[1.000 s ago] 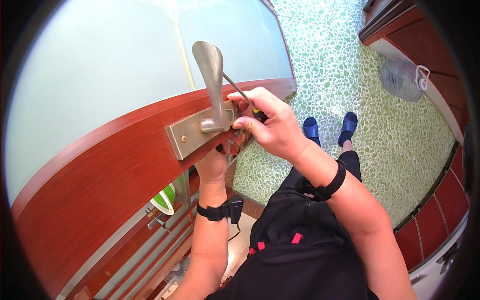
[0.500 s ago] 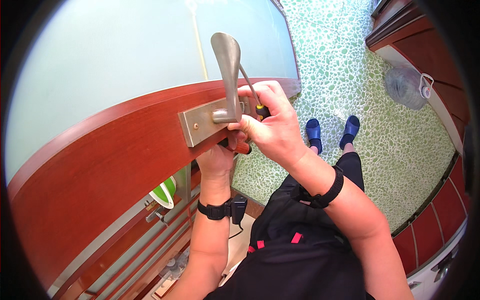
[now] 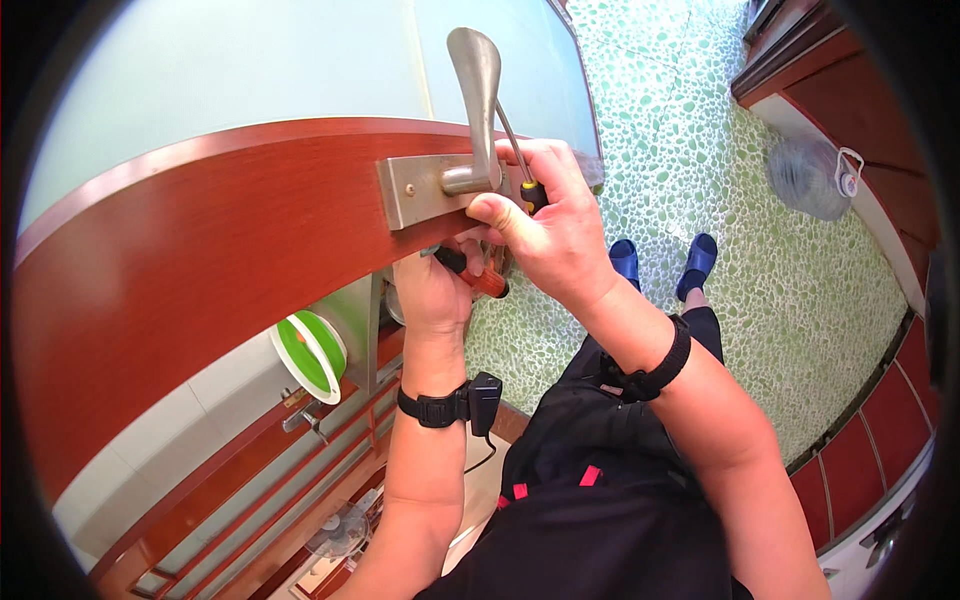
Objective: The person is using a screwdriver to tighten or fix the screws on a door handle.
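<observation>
A metal lever handle (image 3: 470, 70) rises from a brushed metal plate (image 3: 405, 210) with a screw, on the red wooden rail of a door (image 3: 240, 230) with a pale panel. My right hand (image 3: 555, 235) is closed round a screwdriver (image 3: 533, 196) with a yellow-and-black handle, its shaft slanting up behind the lever; my thumb is beside the plate's lower edge and my fingertips are hidden behind the lever. Under the rail my left hand (image 3: 430, 290) is closed on a red-and-black tool handle (image 3: 482, 278); the tool's working end is hidden.
A green-and-white container (image 3: 310, 355) sits beyond the door at lower left. My blue slippers (image 3: 697, 258) are on the patterned floor (image 3: 650, 120). A clear water bottle (image 3: 805, 180) stands by a wooden cabinet (image 3: 850, 120) at right, and red tiles (image 3: 865, 460) line the lower right.
The handle and plate appear higher and further right in the picture, with both hands rising along with them. The red tool handle shows more clearly, and more of the green container is visible.
</observation>
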`<state>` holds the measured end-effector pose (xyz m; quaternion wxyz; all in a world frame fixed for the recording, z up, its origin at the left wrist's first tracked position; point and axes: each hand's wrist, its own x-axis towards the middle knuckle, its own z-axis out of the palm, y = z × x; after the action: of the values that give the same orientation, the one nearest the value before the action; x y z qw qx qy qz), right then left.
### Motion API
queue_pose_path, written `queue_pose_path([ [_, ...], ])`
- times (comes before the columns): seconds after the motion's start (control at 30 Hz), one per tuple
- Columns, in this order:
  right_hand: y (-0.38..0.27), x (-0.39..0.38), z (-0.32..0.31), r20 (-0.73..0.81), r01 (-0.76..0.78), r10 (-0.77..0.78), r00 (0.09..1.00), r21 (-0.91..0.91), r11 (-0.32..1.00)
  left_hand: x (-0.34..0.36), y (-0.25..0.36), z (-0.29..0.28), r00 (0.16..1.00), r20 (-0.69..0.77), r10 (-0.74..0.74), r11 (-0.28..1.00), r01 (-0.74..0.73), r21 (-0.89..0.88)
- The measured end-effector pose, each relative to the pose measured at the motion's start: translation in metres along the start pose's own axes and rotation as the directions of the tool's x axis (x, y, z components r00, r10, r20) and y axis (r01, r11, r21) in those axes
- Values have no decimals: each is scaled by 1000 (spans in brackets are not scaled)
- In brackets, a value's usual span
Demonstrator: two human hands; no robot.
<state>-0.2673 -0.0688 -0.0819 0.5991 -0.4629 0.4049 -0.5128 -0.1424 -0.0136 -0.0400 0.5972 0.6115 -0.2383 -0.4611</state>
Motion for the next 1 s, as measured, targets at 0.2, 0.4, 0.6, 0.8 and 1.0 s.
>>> queue_pose_path([
  [0.2,2,-2,-1,3,-57,57,998,9,998,6,1,-4,997,58,50,982,-60,181],
  [0.4,2,2,-8,60,-42,39,997,49,998,7,-3,-12,994,106,-29,995,20,93],
  [0.6,7,1,-22,90,107,-103,991,-37,994,0,-7,-33,986,166,12,998,-20,52],
  [0.8,13,-20,-73,168,-225,268,949,-239,945,-35,-3,-17,986,-5,165,966,-161,204],
  [1.0,3,-35,-111,270,-197,346,898,-457,868,-36,12,19,926,-8,377,877,-355,324],
])
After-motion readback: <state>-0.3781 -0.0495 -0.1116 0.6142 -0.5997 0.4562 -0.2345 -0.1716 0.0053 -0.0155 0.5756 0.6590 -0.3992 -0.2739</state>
